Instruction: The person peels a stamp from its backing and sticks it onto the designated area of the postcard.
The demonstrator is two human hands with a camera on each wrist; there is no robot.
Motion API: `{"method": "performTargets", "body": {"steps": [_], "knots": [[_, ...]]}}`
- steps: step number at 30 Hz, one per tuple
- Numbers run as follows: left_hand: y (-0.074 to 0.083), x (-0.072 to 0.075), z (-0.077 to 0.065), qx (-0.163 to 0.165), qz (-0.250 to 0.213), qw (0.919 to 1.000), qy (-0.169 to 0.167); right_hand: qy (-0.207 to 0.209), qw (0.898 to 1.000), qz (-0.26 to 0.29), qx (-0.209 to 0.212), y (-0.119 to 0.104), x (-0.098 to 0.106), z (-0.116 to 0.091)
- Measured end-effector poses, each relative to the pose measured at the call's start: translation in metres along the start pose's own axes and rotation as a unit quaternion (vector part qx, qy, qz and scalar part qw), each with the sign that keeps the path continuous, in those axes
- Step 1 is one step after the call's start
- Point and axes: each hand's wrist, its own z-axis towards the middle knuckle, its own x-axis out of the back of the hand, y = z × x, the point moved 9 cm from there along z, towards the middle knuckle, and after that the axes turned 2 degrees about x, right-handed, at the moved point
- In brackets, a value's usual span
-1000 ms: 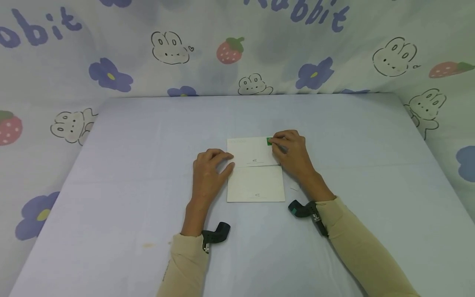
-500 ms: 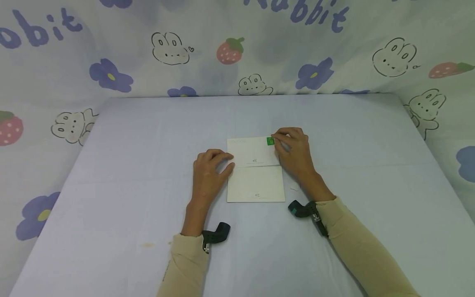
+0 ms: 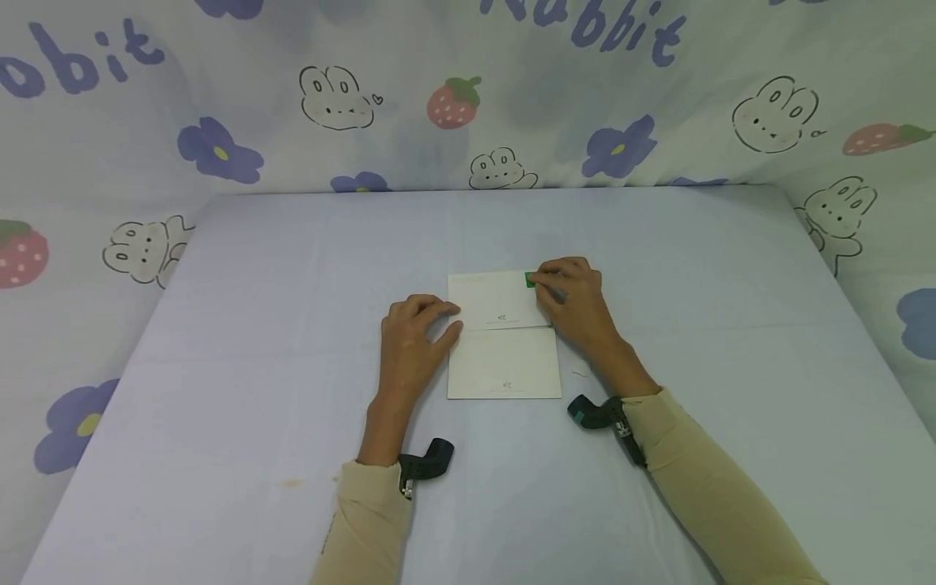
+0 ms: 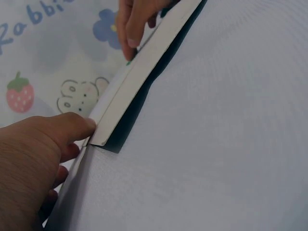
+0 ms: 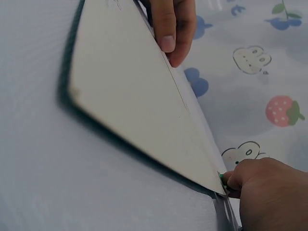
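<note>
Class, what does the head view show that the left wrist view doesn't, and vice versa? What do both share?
Only the head view: tan sleeves, wrist cameras and small marks on the white paper.
Only the left wrist view: a broad dark band beside the paper.
Both: left hand, right hand, paper, green patch, patterned curtain, pale tabletop.

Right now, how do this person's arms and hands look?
Tan left sleeve with small dark marks, tan right sleeve; bent black left wrist device, similar right wrist device with a teal patch; bare left hand, bare right hand.
</note>
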Motion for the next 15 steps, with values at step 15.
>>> {"method": "performTargets", "body": {"steps": [15], "knots": [[-0.0024,-0.0026,-0.0001,0.018,0.007,0.9997,-0.017,0.011,0.999,-0.003,-0.042,0.0055,0.0072,-0.0028]]}}
